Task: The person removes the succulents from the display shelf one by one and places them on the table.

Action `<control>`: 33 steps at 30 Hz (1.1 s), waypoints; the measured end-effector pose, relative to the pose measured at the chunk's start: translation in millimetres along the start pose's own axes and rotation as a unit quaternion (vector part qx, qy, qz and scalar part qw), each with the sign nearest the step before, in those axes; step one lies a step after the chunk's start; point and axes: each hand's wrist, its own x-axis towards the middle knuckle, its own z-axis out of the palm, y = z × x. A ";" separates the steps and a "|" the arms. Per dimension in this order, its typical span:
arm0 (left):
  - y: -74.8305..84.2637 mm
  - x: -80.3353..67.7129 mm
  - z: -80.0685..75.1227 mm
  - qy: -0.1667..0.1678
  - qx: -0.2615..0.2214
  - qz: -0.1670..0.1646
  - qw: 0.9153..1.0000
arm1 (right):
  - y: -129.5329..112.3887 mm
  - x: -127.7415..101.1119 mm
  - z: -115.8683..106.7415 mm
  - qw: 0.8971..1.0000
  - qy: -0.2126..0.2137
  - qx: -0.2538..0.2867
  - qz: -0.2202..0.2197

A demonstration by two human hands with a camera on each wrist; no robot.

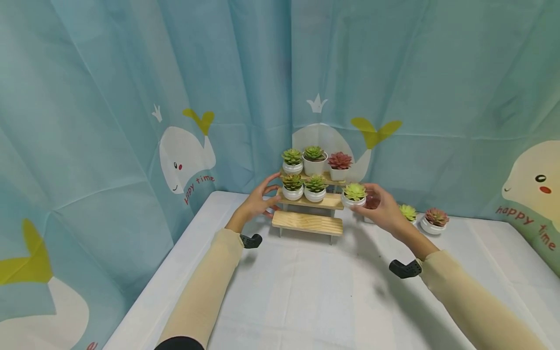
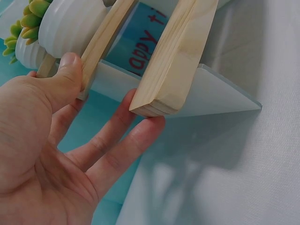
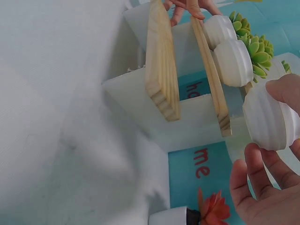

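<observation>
A three-tier wooden display stand holds small potted succulents. My left hand grips its left end; in the left wrist view the thumb lies at the middle board and two fingertips touch the lowest board's end. My right hand pinches a white round pot with a light green succulent, tilted beside the middle board's right end. Two green succulents stand on that board's left part. The top board carries two green succulents and a red one.
On the table right of the stand are a yellow-green succulent and a reddish one. Another red succulent in a white pot is partly hidden behind my right hand in the head view. A blue curtain hangs behind the white-covered table.
</observation>
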 end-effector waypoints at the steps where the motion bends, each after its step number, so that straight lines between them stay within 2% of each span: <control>1: -0.1 0.2 -0.1 0.000 0.000 -0.001 1.000 | 0.4 -1.9 -1.2 1.000 -0.001 -0.001 0.000; 15: -1.4 1.7 0.3 0.003 0.007 0.000 1.000 | 11.6 -25.4 -7.1 1.000 -0.006 0.000 0.005; 33: 0.5 0.5 0.0 0.002 0.003 0.001 1.000 | 47.1 -57.0 -8.7 0.999 -0.018 0.003 0.038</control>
